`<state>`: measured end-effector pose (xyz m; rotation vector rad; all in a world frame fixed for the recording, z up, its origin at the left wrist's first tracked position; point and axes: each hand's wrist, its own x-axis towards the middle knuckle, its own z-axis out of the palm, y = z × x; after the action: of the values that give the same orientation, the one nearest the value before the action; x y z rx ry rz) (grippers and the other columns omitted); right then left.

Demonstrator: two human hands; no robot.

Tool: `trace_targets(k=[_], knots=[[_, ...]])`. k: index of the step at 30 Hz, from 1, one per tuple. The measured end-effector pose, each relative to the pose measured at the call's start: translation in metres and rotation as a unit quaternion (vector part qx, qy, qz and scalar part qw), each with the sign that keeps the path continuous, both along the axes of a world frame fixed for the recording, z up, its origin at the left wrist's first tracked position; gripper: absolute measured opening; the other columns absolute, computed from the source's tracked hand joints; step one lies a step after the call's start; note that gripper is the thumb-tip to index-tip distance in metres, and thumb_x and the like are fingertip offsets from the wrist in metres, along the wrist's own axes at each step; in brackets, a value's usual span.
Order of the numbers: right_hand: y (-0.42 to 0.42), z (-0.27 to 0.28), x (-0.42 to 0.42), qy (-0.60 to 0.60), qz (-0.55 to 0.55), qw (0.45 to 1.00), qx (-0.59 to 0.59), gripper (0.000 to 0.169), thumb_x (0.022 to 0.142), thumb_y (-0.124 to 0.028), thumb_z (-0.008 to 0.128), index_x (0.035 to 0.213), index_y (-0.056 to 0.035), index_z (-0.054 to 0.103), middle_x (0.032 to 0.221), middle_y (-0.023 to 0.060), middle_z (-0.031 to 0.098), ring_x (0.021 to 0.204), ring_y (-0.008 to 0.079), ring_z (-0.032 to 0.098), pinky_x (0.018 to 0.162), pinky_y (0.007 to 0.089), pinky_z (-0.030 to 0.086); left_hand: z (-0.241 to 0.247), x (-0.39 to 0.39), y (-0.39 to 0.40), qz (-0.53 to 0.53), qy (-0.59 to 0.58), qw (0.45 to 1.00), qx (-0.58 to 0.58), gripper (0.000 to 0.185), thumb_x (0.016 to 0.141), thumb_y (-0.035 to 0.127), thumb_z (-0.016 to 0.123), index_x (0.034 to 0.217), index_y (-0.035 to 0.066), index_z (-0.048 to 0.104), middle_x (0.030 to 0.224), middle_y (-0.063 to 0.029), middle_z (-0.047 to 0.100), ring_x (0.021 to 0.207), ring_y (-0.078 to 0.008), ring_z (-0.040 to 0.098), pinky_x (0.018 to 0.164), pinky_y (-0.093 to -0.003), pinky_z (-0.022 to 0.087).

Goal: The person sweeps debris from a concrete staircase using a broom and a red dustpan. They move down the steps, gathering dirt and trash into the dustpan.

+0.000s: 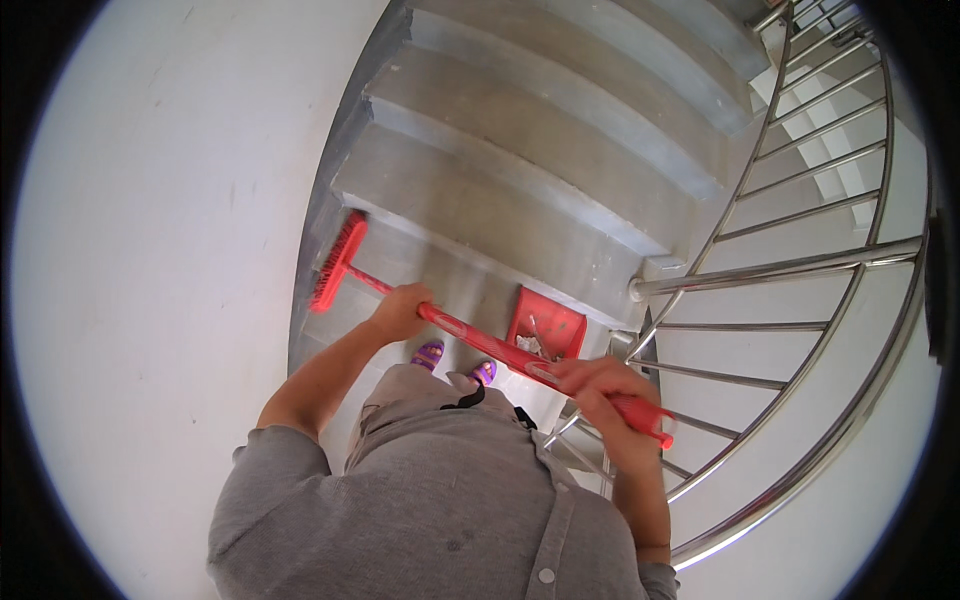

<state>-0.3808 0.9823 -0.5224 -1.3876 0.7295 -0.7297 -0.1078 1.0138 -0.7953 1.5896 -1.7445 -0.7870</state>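
My left hand [401,313] is closed around the red handle [484,343] of a broom, partway down. Near the handle's hooked upper end, my right hand [611,390] grips it too. The handle slants across in front of my body, from upper left to lower right. At its far end the red broom head [339,262], with dark red bristles, is by the wall-side corner at the foot of a step. A red dustpan [551,311] sits on the floor right of my feet, holding pale crumpled scraps [529,344] and other debris. The handle partly hides the dustpan.
Grey concrete stairs [487,180] rise ahead of me. A white wall [165,262] with a grey skirting runs along the left. Stainless steel railings [772,277] stand on the right. My feet in purple sandals [427,355] are just below the broom handle.
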Motion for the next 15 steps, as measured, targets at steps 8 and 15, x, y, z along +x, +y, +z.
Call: trace_targets(k=[8, 15], knots=[[0.046, 0.062, -0.027, 0.024, -0.14, 0.98, -0.141, 0.016, 0.08, -0.013, 0.055, 0.072, 0.0005, 0.051, 0.07, 0.0149, 0.055, 0.066, 0.028, 0.059, 0.068, 0.0421, 0.049, 0.041, -0.079, 0.0, -0.16, 0.076, 0.984, 0.001, 0.016, 0.071, 0.018, 0.062, 0.07, 0.005, 0.051, 0.072, -0.0141, 0.054, 0.073, -0.0358, 0.054, 0.063, -0.0436, 0.042], [0.058, 0.069, -0.051, 0.119, -0.289, 0.913, -0.264, 0.074, 0.076, -0.047, 0.064, 0.119, 0.0078, 0.041, 0.111, 0.0191, 0.052, 0.1, 0.0307, 0.055, 0.085, 0.0391, 0.045, 0.081, -0.099, -0.019, -0.204, 0.119, 0.972, 0.003, 0.015, 0.073, 0.017, 0.063, 0.078, 0.006, 0.055, 0.069, -0.0134, 0.057, 0.066, -0.0288, 0.057, 0.059, -0.0398, 0.043]])
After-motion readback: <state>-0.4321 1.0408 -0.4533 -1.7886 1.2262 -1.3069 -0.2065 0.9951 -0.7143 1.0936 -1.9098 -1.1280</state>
